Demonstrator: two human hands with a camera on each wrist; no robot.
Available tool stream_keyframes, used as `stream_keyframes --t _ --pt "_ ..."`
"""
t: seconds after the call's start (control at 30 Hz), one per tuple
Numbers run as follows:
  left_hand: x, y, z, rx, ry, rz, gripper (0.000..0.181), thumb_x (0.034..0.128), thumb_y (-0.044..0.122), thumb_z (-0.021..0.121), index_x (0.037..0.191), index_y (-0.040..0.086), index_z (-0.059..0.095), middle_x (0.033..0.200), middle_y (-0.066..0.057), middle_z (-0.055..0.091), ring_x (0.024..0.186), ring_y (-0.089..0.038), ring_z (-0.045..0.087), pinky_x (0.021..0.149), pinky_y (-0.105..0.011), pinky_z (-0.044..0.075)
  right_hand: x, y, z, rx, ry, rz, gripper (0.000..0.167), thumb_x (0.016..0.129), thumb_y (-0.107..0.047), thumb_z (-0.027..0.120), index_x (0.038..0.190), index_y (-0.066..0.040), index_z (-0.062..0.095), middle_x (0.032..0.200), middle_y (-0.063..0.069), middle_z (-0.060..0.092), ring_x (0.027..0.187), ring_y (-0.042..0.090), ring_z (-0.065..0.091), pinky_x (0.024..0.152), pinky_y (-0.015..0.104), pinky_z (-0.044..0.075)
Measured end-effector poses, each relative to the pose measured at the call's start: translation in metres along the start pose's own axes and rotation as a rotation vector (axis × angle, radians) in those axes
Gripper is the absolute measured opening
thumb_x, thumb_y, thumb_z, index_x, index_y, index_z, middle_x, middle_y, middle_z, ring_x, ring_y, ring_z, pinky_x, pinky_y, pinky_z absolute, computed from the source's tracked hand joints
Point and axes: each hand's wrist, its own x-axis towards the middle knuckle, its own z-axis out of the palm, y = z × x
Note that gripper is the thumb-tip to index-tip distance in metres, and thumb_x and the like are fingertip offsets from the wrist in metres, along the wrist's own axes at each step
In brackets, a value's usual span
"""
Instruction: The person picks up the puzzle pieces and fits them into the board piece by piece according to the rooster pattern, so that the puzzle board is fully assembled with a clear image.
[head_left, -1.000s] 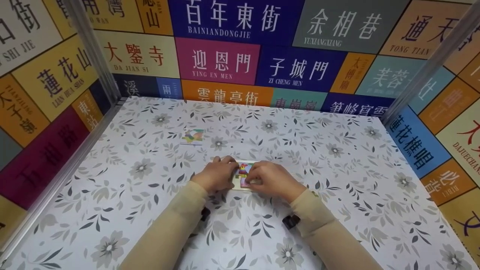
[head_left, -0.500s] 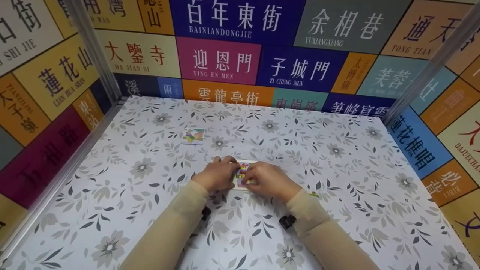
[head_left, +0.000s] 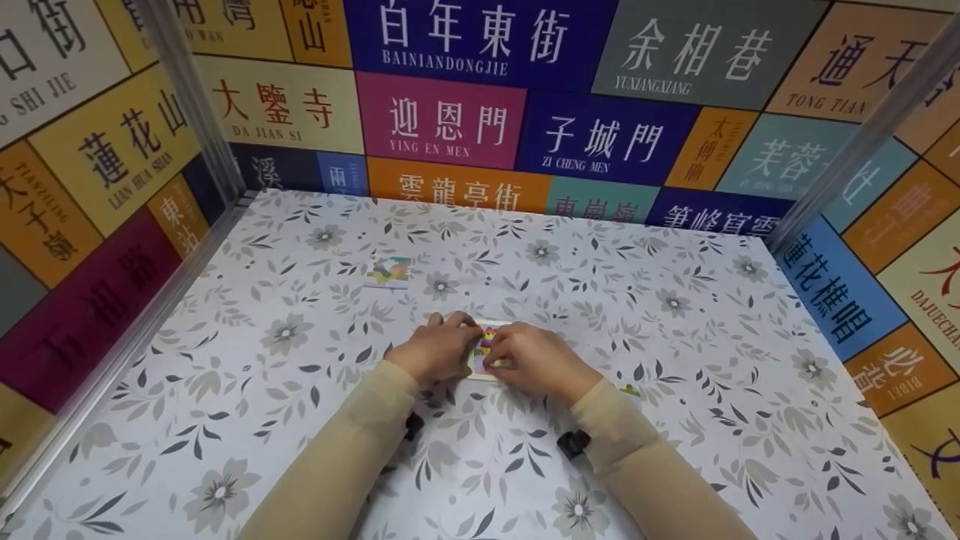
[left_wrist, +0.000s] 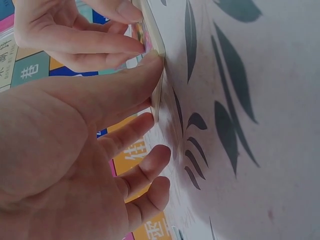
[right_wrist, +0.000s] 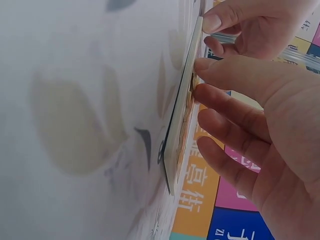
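Note:
A small, flat jigsaw puzzle board (head_left: 480, 376) with a pale rim and a bright cartoon picture lies in the middle of the table. My left hand (head_left: 435, 349) holds its left side, thumb and forefinger at the edge of the board (left_wrist: 156, 40). Over the right part of the picture is my right hand (head_left: 544, 360), its thumb and forefinger pinching a small puzzle piece (head_left: 499, 363) at the board's surface. The right wrist view shows the board's pale side (right_wrist: 172, 165) and the right hand's other fingers loosely bent. Both hands cover much of the picture.
A colourful picture card (head_left: 388, 271) lies farther back, left of centre. Beside the right sleeve, a small coloured piece (head_left: 630, 390) is partly hidden. Flower-patterned sheeting covers the table (head_left: 300, 435). Printed panels (head_left: 442, 120) with street names stand behind and at both sides.
My right hand has shifted slightly left over the board, covering more of the picture's lower part. The coloured piece by the right sleeve shows more. My left hand has stayed nearly still.

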Motion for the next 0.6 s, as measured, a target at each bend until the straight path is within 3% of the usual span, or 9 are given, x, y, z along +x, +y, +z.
stream_keyframes --t 0.6 --pt "0.0012 -0.0002 0.0007 0.014 -0.019 -0.017 0.063 0.0918 0.022 0.077 0.149 0.015 0.054 0.153 -0.007 0.046 0.131 -0.039 0.046 0.104 -0.054 0.045 0.0003 0.0028 0.0026 0.007 -0.022 -0.053 0.010 0.088 -0.015 0.079 0.097 -0.018 0.084 0.107 -0.001 0.074 0.100 0.019 0.070 0.089 0.035 0.057"
